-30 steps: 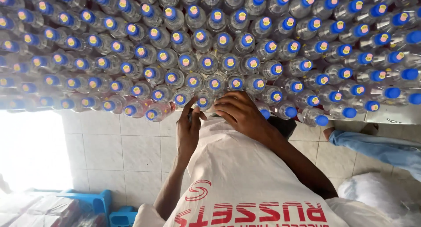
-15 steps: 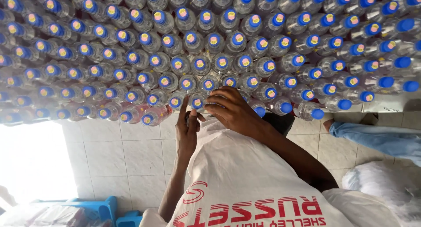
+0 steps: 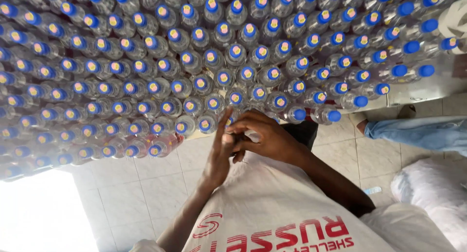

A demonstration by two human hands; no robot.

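We see a dense field of clear plastic bottles (image 3: 233, 52) from above, each with a blue cap and a small pale sticker on top, packed cap to cap across the whole upper part of the view. On the left the rows run off the frame; their near edge slants down to the left, above pale floor tiles (image 3: 121, 198) with open room in front of us. Our left hand (image 3: 218, 157) rises from below, palm turned inward, fingers (image 3: 224, 118) straight and released, the tips just at the nearest row of caps. Our right hand (image 3: 265, 135) comes in from the right, its forearm slanting down to the right, its fingers curled loosely against the left hand; we cannot tell whether they pinch anything. Further right the bottles end at a counter edge (image 3: 428, 89), and a leg in blue jeans (image 3: 418, 132) of another person stretches over the tiles.
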